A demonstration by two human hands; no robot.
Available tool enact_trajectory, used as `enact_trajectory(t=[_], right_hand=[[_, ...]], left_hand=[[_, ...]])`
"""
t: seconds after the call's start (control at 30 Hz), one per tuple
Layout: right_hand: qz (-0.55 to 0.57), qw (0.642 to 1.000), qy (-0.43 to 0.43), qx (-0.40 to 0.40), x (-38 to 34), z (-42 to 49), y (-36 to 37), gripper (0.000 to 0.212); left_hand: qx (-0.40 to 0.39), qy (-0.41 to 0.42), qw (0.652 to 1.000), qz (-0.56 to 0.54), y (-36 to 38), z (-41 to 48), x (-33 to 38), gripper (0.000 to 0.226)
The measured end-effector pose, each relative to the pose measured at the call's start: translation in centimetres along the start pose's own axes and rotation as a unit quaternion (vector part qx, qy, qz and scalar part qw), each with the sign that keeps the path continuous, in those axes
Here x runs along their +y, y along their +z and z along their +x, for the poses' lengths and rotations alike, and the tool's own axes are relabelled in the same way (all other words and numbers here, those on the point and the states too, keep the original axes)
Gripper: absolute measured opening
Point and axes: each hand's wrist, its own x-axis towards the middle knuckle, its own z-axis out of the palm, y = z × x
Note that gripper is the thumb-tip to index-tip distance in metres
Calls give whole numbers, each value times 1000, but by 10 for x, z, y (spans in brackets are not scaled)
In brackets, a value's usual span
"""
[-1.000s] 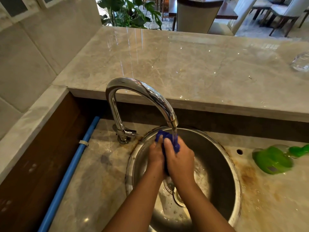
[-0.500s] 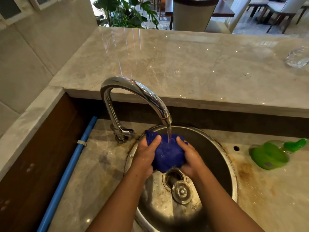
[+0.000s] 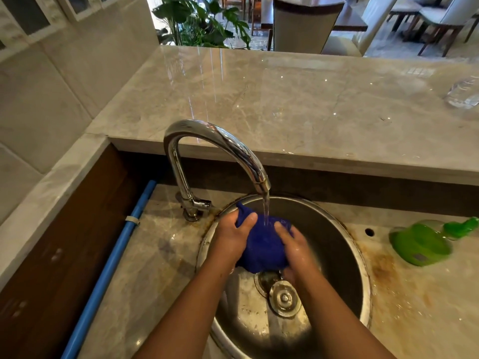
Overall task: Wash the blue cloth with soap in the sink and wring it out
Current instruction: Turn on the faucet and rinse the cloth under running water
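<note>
The wet blue cloth (image 3: pixel 263 244) hangs bunched over the round steel sink (image 3: pixel 344 257), directly under the water running from the chrome tap (image 3: pixel 220 143). My left hand (image 3: pixel 232 238) grips the cloth's left side, thumb over the top. On the cloth's right side my right hand (image 3: pixel 295 246) grips it with curled fingers. A green soap bottle (image 3: pixel 422 243) lies on its side on the counter to the right of the sink.
The drain plug (image 3: pixel 284 297) sits loose in the sink bottom beside the open drain. A blue pipe (image 3: pixel 111 260) runs along the left. A raised marble counter (image 3: pixel 285 99) stands behind the tap, with a clear glass item (image 3: pixel 464 93) at its right edge.
One second ago both hands were pressed together around the squeezed cloth. They have moved apart, spreading the cloth under the stream, and now hold it by its two sides.
</note>
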Motion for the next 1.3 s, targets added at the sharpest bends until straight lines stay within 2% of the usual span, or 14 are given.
enact_trajectory(t=[0.07,0.17,0.27,0.33,0.4,0.53,0.6,0.73,0.8,0.9,1.0,1.17,1.23,1.3], right_hand=[[-189,964,-169,79,-10,-7,4,14],[-240,908,-335,80,-19,-38,23,13],[-291,881,-371,46,-7,-46,42,12],[-348,856,-378,63,1,-36,48,16],[-379,843,-369,94,5,-20,46,22],[-316,904,-261,118,3,4,33,26],[-279,921,-242,125,1,5,30,24],[-201,928,-288,129,-14,-14,30,22],[-198,924,-312,98,-17,-27,33,20],[-269,909,-315,43,-8,-32,46,16],[-338,881,-322,80,0,-16,46,23],[-256,936,-201,135,4,12,23,22],[-240,939,-195,150,2,11,24,22],[-221,938,-219,154,-4,0,27,20]], left_hand=[[44,-12,999,23,0,3,-7,16],[90,-16,995,27,9,7,-14,23],[73,-99,984,-132,21,7,-11,28],[31,-188,947,-257,26,-2,-5,32],[2,-207,933,-293,27,-9,-6,33],[-7,-180,923,-340,25,-20,-9,24],[-23,-159,933,-323,24,-19,-7,20],[43,-122,966,-224,15,0,-5,11],[67,-129,969,-199,13,9,-2,18],[48,-181,958,-216,24,9,0,32],[14,-223,939,-263,33,1,-7,33],[-46,-187,941,-280,29,-3,-16,27],[-53,-171,943,-280,26,-2,-15,35],[-7,-174,948,-267,22,3,-15,34]])
